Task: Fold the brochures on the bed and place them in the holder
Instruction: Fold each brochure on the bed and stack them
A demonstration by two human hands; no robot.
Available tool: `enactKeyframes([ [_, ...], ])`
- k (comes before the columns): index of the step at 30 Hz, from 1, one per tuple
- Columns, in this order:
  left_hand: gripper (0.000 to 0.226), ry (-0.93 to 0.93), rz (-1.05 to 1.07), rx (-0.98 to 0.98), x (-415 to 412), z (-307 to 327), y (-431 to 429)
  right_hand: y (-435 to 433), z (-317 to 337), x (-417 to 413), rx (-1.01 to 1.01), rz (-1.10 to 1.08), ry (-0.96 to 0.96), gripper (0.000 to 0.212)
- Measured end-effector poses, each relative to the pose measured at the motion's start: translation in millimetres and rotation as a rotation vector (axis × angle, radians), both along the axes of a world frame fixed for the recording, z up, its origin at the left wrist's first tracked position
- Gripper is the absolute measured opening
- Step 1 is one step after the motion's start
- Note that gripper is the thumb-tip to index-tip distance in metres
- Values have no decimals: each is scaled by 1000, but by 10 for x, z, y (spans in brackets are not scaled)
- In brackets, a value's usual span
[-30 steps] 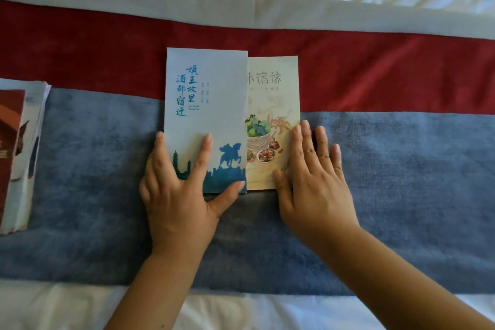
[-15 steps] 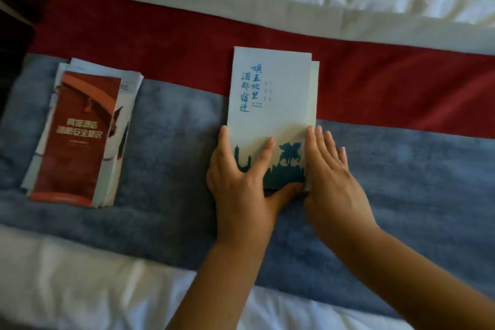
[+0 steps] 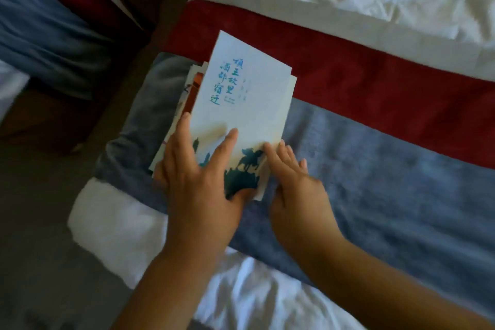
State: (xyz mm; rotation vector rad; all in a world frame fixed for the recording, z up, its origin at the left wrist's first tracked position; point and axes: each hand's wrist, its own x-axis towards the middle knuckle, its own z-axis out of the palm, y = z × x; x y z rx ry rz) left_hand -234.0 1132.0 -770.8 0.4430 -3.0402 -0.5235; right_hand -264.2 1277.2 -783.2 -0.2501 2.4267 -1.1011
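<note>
Left hand (image 3: 195,182) pinches folded brochure (image 3: 241,104), fingers on top, thumb under; right hand (image 3: 294,182), fingers straight, steadies its right edge. Brochure stack (image 3: 193,86) lies beneath grip, at bed (image 3: 375,182) corner. Risk: folds spring open on release; nudged stack slides off.

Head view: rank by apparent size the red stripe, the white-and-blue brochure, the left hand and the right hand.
1. red stripe
2. white-and-blue brochure
3. left hand
4. right hand, close to the left; too near to call firmly.
</note>
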Motion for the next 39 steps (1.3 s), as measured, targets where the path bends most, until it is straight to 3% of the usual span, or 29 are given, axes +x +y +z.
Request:
enactKeyframes([
  [5,97,-64,30,53,81,-71,-576,-454,24,8,30,81,-43,80],
  [10,95,-98,36,159,123,-250,-785,-657,92,-85,194,145,-41,50],
  [16,105,-291,-38,153,62,-206,-791,-905,227,-639,505,298,22,74],
  [19,103,-418,-111,23,-18,-173,-782,-1021,190,-843,624,361,-27,82],
  [27,103,-593,-125,-93,-190,-274,-656,-1137,-50,-992,705,407,-119,85],
  [32,105,-574,-107,-42,-244,-263,-671,-1162,-114,-1004,690,386,-129,88],
  [35,111,-436,-22,57,-259,-205,-771,-1091,-72,-892,562,297,-162,97],
  [37,95,-314,38,100,-252,-203,-834,-1051,-27,-755,538,144,-208,98],
  [39,78,-259,75,119,-243,-207,-850,-1018,-10,-633,604,42,-222,85],
])
